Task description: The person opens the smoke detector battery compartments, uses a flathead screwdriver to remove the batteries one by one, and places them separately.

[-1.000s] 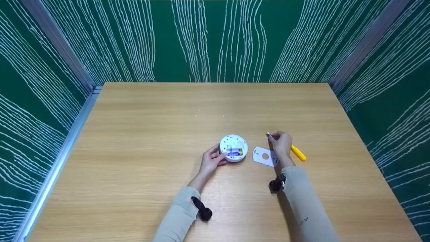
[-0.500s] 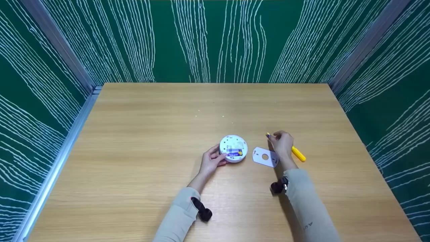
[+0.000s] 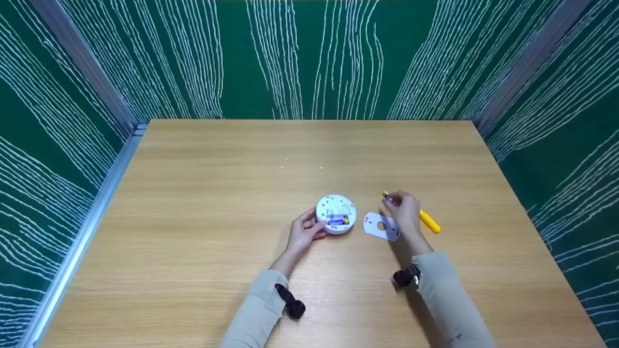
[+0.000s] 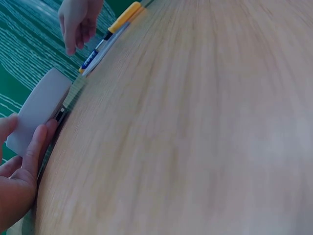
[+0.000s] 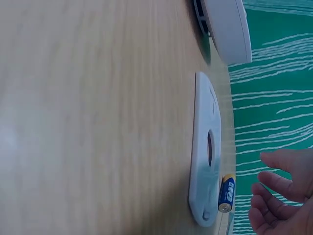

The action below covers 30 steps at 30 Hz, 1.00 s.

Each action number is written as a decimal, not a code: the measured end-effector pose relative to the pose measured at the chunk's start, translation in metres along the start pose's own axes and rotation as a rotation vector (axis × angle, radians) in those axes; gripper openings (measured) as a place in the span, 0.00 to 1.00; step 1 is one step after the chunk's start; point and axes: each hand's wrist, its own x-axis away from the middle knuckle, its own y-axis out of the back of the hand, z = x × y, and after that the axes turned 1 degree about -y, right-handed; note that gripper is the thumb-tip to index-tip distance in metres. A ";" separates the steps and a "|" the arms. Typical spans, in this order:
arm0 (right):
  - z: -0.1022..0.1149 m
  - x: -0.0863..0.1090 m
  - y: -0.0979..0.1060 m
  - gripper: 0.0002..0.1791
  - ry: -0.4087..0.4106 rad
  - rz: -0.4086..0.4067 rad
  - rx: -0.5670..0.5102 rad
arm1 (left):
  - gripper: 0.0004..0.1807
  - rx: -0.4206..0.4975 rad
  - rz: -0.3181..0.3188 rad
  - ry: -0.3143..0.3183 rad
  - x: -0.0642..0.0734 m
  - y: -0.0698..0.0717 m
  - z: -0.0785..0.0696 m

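Observation:
My left hand (image 3: 303, 229) grips a round white smoke alarm (image 3: 336, 202) at its left edge, thumb over the rim. The open compartment on its upturned face shows a blue and yellow battery (image 3: 338, 220). My right hand (image 5: 283, 196) is just above the table with its fingers loosely bent and nothing between them. Beneath those fingers, a loose battery (image 5: 227, 193) lies on the table, past the white mounting plate (image 5: 198, 161). In the head view the fingertips overlap this battery's near end.
A screwdriver with a yellow handle (image 3: 430, 221) lies right of my right hand, its front part hidden by that hand in the head view. Small pale specks dot the wooden table (image 3: 217, 193) farther back. Green walls enclose the far and side edges.
My right wrist and forearm have shifted slightly right and toward me, and the fingers have moved a little at the loose battery. The left hand and smoke alarm stay in place.

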 end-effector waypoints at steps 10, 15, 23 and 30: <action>0.004 0.017 -0.004 0.11 0.103 -0.008 0.018 | 0.30 0.000 0.001 0.001 -0.001 0.000 0.001; 0.011 0.025 -0.008 0.10 0.186 -0.024 0.006 | 0.30 0.011 0.004 -0.005 -0.001 0.000 0.001; 0.019 0.034 -0.014 0.09 0.260 0.019 0.005 | 0.29 0.012 0.007 -0.013 -0.001 0.000 0.002; 0.028 0.039 -0.018 0.09 0.296 0.078 -0.017 | 0.29 0.015 0.013 -0.002 0.001 0.000 -0.001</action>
